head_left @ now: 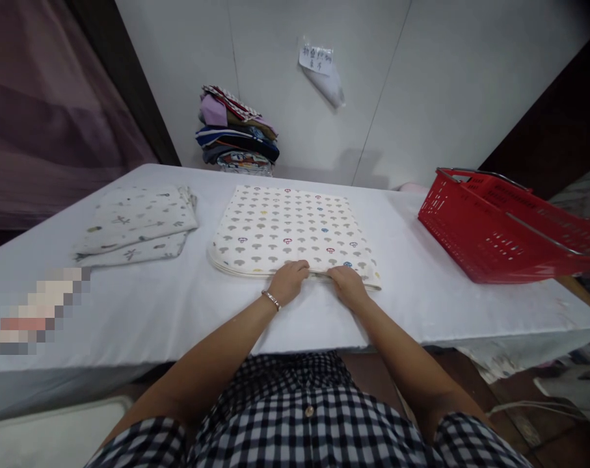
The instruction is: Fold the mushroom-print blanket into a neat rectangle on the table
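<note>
White table (412, 273) is bearing one flat, mushroom-print cloth (295, 224) centrally, long axis lying nine-to-three, rounded corner pointing to eight; left hand (287, 283) and right hand (350, 286), fingers nearly closed, are pinching its six-o'clock edge.

From where I'm standing, there's a decent lane on the white cloth-covered surface (397, 305) between the folded cream mushroom-print cloth (295, 224) and the red plastic basket with metal handles (499, 231), which kinda walls off the right end. Left's tighter, just a slim gap before the folded white leaf-print cloth (138, 224). Bare forearms (226, 344) cross the front strip, and a tall multicoloured fabric pile (239, 140) blocks beyond the back edge.
</note>
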Demonstrator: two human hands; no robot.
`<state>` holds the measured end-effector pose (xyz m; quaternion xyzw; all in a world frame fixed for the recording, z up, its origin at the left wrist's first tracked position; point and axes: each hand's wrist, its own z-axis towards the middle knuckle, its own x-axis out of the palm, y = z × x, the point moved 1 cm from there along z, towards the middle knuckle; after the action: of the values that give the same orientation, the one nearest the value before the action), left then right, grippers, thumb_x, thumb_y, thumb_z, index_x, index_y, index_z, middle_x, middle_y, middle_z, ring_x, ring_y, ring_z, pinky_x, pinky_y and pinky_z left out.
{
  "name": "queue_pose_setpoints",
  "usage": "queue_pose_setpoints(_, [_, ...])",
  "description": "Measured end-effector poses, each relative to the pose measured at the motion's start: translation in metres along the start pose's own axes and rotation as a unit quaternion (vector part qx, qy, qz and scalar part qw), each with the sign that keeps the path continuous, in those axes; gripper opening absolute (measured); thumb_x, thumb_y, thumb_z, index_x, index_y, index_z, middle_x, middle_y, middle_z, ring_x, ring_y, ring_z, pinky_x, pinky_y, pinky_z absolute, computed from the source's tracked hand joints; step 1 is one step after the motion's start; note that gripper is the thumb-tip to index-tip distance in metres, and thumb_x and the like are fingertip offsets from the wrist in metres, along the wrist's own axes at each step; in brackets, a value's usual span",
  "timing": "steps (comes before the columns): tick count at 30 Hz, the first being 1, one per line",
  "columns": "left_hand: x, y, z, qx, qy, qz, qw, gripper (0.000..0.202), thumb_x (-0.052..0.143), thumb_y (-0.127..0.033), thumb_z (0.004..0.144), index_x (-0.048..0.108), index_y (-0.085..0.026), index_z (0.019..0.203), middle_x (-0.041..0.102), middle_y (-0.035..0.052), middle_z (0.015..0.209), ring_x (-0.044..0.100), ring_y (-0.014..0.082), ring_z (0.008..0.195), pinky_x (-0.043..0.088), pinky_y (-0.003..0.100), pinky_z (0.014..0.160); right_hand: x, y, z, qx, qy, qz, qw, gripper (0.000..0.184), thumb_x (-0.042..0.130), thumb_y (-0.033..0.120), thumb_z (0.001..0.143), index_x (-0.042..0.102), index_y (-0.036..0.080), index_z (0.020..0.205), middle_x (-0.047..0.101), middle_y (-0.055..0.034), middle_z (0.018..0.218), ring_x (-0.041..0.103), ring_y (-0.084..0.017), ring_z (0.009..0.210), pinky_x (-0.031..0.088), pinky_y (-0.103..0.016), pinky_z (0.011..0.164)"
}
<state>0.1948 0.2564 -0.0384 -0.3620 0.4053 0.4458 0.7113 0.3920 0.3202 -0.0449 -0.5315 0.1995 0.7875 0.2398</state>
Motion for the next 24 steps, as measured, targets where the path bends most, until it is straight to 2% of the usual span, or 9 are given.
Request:
queue_pose_setpoints(5, [0.0,-0.001,-0.001,-0.001,0.021,0.023,1.0,0.029,0.042,-0.004,0.081,0.064,-0.02,0.088,0.059,0.0048,0.114,0.055,0.0183,0.096,0.046,0.033,0.08,-0.001,0.0,0.0,-0.009,0.007,0.01,1.0,0.036,0.042,0.003,0.081,0.061,0.023,0.103,0.062,-0.0059,0.096,0.052,-0.019,0.087,0.04,-0.031,0.076])
queue_pose_setpoints(8, [-0.003,-0.004,0.0,0.004,0.027,0.013,1.0,0.02,0.047,-0.015,0.084,0.064,-0.02,0.093,0.059,0.0061,0.115,0.054,0.0209,0.102,0.044,0.036,0.085,-0.001,0.001,0.0,0.0,0.003,0.003,1.0,0.036,0.041,0.003,0.081,0.059,0.022,0.106,0.062,-0.0067,0.095,0.052,-0.02,0.085,0.04,-0.031,0.075])
queue_pose_setpoints(11, [-0.006,-0.008,0.002,0.001,0.03,0.009,1.0,0.015,0.053,-0.023,0.084,0.066,-0.019,0.09,0.06,0.0064,0.114,0.054,0.0223,0.102,0.044,0.039,0.086,-0.001,0.002,0.001,0.009,-0.004,-0.006,1.0,0.032,0.04,0.006,0.083,0.058,0.019,0.106,0.062,-0.0072,0.092,0.052,-0.02,0.083,0.039,-0.031,0.073])
queue_pose_setpoints(18, [-0.004,-0.008,0.006,-0.017,0.031,-0.007,0.999,0.022,0.047,-0.023,0.088,0.066,-0.02,0.079,0.062,0.0038,0.107,0.054,0.0192,0.094,0.043,0.037,0.082,0.005,0.0,0.001,0.03,-0.006,-0.002,1.0,0.024,0.041,0.009,0.085,0.057,0.019,0.1,0.062,-0.008,0.087,0.052,-0.02,0.08,0.039,-0.032,0.072])
queue_pose_setpoints(24, [-0.002,-0.007,0.003,-0.003,-0.003,-0.023,1.0,0.023,0.041,-0.022,0.091,0.063,-0.019,0.083,0.062,0.004,0.104,0.053,0.0176,0.092,0.042,0.034,0.08,0.001,0.004,0.001,0.032,-0.009,0.003,0.999,0.022,0.039,0.011,0.087,0.057,0.018,0.097,0.062,-0.0083,0.086,0.052,-0.021,0.081,0.039,-0.032,0.072])
